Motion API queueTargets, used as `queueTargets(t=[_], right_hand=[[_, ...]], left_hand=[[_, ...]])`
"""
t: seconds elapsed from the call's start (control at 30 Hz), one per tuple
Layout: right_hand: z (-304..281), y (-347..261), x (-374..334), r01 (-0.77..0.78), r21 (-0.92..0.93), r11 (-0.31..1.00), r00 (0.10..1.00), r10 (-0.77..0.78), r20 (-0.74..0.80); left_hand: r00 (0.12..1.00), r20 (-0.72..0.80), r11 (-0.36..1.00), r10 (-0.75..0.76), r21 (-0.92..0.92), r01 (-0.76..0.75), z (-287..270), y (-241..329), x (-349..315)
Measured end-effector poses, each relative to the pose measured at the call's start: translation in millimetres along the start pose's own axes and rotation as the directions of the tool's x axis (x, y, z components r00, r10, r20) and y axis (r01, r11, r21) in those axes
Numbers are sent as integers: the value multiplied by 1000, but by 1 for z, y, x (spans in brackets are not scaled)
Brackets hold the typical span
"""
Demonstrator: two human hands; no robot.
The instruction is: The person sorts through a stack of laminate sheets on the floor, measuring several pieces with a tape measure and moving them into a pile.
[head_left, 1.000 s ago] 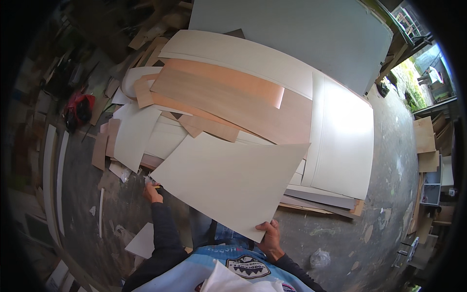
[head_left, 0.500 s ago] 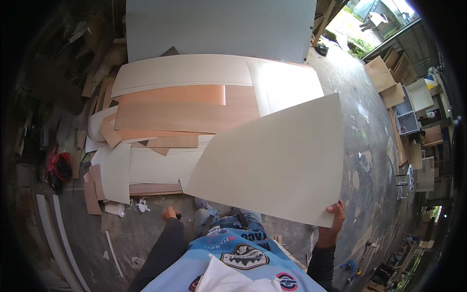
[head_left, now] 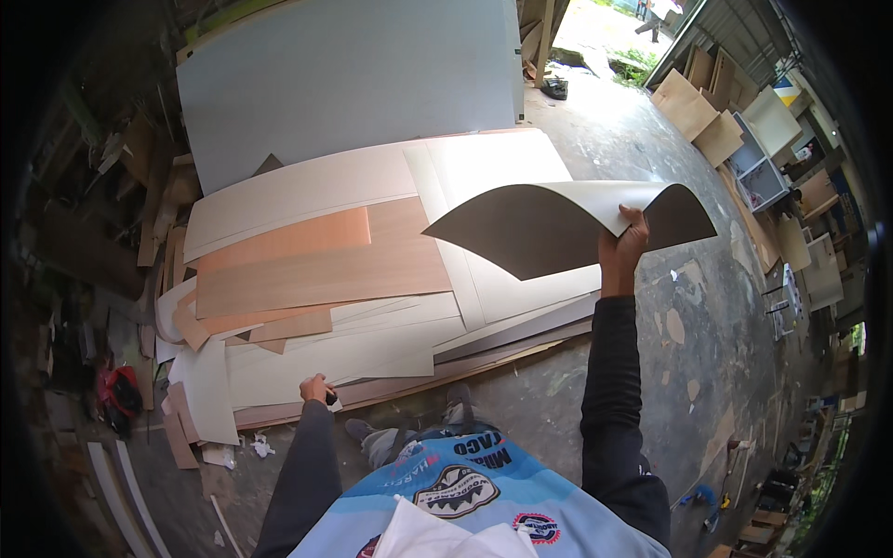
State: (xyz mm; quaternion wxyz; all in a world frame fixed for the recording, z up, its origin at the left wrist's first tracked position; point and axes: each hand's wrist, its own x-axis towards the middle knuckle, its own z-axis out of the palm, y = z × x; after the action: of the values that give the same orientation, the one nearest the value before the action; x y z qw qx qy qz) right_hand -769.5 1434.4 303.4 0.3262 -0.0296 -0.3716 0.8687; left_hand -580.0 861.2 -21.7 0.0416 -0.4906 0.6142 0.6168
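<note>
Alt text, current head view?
The right hand holds up a bent sheet, pale on top, dark underneath. The left hand holds a small dark object near a pile of white and tan sheets.

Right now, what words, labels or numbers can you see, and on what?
Blue shirt: dark lettering, wording withheld.
Dark-and-white badge: lettering, wording withheld.
Round badge: rim lettering, too small to read surely.
Curved sheet: no print visible.
</note>
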Motion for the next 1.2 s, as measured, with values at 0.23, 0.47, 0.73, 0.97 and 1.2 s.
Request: queueTargets(t=[0.23, 0.47, 0.73, 0.97, 1.2], right_hand=[[-29, -19, 90, 37, 90, 995, 998, -32, -49], [-138, 15, 12, 40, -85, 996, 964, -60, -258], [-395, 122, -187, -889, -10, 458, 229, 426, -875], [-315, 133, -250, -888, -407, 215, 429, 706, -563], [-177, 137, -243, -241, -894, 378, 487, 844, 226]], left_hand=[[963, 268, 998, -13, 68, -6, 110, 5, -58], [953, 301, 954, -28, 293, -64, 129, -9, -82], [943, 331, 927, -24, 360, -103, 149, -17, -85], [897, 414, 945, -154, 326, 12, 169, 0, -102], [663, 723, 981, -192, 118, 156, 245, 7, -154]])
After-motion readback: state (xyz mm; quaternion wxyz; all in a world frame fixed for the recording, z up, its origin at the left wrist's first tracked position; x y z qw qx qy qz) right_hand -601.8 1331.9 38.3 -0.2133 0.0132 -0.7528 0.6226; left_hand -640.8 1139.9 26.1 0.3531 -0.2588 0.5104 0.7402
